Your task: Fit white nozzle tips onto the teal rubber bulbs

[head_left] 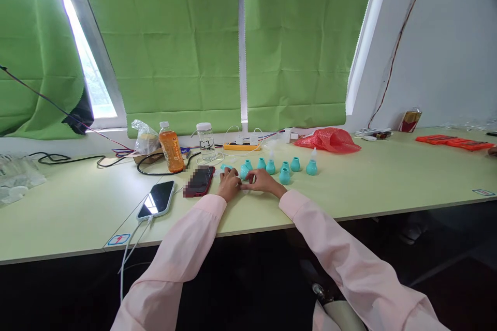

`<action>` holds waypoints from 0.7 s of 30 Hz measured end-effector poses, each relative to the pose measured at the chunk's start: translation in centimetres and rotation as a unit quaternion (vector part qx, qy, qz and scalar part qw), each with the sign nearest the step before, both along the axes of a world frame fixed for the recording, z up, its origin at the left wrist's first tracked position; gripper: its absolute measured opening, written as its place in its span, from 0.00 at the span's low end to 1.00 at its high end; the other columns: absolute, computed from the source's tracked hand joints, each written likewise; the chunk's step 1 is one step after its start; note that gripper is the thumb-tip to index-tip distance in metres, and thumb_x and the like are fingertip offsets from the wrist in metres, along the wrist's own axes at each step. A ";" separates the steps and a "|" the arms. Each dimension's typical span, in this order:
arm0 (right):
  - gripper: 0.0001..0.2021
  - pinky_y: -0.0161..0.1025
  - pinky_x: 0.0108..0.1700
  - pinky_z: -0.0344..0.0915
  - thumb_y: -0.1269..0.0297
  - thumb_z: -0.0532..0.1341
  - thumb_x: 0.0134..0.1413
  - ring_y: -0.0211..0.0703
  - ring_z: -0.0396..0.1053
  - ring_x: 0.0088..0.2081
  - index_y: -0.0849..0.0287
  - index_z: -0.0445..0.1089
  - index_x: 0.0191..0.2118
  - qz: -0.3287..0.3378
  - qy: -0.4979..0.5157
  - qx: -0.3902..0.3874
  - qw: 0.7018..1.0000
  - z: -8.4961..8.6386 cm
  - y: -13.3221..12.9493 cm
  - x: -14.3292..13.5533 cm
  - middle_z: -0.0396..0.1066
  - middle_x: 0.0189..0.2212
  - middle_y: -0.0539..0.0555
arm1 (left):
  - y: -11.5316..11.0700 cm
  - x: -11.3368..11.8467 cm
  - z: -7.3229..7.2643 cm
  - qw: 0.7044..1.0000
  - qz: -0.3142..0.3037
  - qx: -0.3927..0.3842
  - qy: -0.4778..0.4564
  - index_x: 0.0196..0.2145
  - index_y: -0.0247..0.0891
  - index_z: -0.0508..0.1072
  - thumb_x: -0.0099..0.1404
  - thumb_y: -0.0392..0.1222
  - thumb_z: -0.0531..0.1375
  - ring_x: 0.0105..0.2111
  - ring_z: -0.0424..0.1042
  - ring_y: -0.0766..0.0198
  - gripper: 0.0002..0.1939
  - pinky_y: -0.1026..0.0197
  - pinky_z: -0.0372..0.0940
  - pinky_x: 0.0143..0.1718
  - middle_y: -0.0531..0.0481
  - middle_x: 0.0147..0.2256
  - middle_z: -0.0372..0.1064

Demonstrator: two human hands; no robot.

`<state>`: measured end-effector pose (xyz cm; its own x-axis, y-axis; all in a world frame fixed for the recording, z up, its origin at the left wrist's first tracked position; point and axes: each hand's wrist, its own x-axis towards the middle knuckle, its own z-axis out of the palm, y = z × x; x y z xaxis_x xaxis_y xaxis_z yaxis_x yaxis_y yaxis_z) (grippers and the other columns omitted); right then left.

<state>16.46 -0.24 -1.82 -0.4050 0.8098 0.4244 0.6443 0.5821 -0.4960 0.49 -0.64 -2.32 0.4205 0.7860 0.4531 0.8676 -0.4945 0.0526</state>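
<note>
My left hand (pixel 230 184) rests low over the table with its fingers curled. Its fingertips lie close to those of my right hand (pixel 263 181), which is closed in a pinch. A small pale or clear piece shows between and below the fingers, too hidden to name. Right behind the hands stands a teal rubber bulb (pixel 244 171). Another teal piece (pixel 226 166) lies beyond my left fingers, partly covered. Several more teal bulbs stand to the right, among them an open-necked bulb (pixel 284 176). A bulb (pixel 311 167) at the right end carries a clear pointed tip.
Left of my hands lie a dark red-edged phone (pixel 202 180) and a white-cased phone (pixel 157 199) with a cable. Behind are an orange drink bottle (pixel 171 150), a clear jar (pixel 205 143), a yellow power strip (pixel 243 147) and red bubble wrap (pixel 328 140). Orange items (pixel 454 141) lie far right.
</note>
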 end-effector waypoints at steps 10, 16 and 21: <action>0.13 0.35 0.29 0.64 0.67 0.65 0.32 0.40 0.68 0.26 0.65 0.71 0.30 0.017 0.078 -0.065 0.995 0.0 0.7 0.0 0.71 0.24 0.53 | -0.2 0.1 0.3 0.998 -0.005 0.022 -0.052 0.28 0.38 0.73 0.56 0.34 0.57 0.44 0.55 0.52 0.05 0.52 0.55 0.41 0.45 0.39 0.65; 0.09 0.36 0.27 0.69 0.65 0.54 0.52 0.38 0.71 0.27 0.65 0.64 0.38 0.018 0.165 -0.101 0.981 0.0 1.2 -0.1 0.72 0.27 0.55 | 0.2 -0.1 0.8 0.991 0.008 0.017 -0.130 0.34 0.36 0.72 0.61 0.39 0.52 0.35 0.64 0.62 0.10 0.62 0.61 0.34 0.47 0.32 0.69; 0.03 0.35 0.23 0.67 0.71 0.55 0.48 0.35 0.67 0.20 0.63 0.63 0.31 0.019 0.164 -0.088 0.982 -0.9 0.7 -0.9 0.69 0.21 0.51 | 0.1 0.4 0.3 0.992 -0.025 0.001 -0.124 0.30 0.37 0.73 0.57 0.35 0.55 0.33 0.66 0.63 0.06 0.63 0.62 0.34 0.49 0.28 0.70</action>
<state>15.53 0.43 -2.76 -0.3003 0.8694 0.3924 0.4130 0.4893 -0.7681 0.90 -0.57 -2.00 0.3353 0.7655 0.5491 0.8021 -0.5377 0.2599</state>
